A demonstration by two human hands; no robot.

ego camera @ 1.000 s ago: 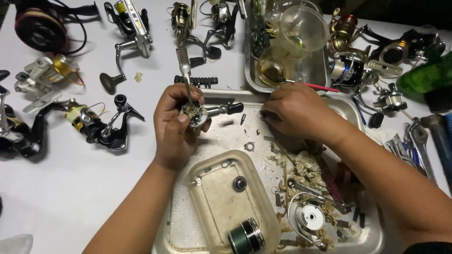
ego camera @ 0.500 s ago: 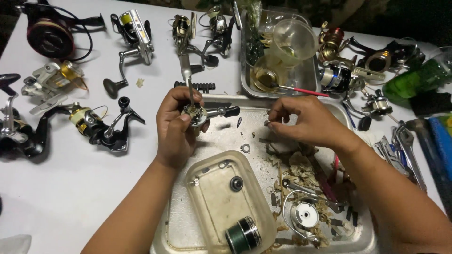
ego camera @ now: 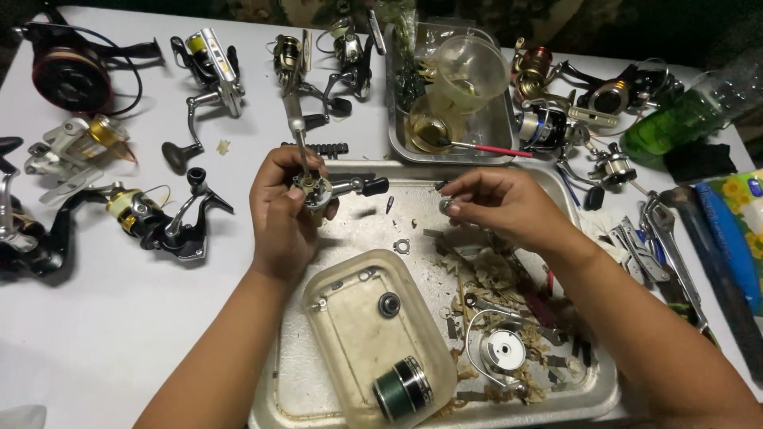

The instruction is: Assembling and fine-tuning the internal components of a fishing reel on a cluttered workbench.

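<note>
My left hand (ego camera: pixel 280 213) grips a partly stripped fishing reel body (ego camera: pixel 315 189), its black handle knob (ego camera: pixel 373 187) sticking out to the right, held over the back left of a metal tray (ego camera: pixel 311 389). My right hand (ego camera: pixel 501 205) hovers over the tray's back middle and pinches a small round metal part (ego camera: pixel 446 206) between thumb and fingers. A small washer (ego camera: pixel 402 247) lies on the tray between the hands. In front of the left hand a clear plastic lid (ego camera: pixel 359 337) holds a green-lined spool (ego camera: pixel 402 388) and a small bearing (ego camera: pixel 388 304).
Several fishing reels (ego camera: pixel 159 218) lie on the white table at the left and back. A second metal tray (ego camera: pixel 485 135) at the back holds plastic cups and a red brush. Wrenches (ego camera: pixel 668 238) and a green bottle (ego camera: pixel 675 119) lie right. Loose parts and grime cover the tray's right half.
My right hand has lifted from the tray and drawn toward the middle, holding a small part. The left hand keeps the reel body nearly still. The view has shifted slightly.
</note>
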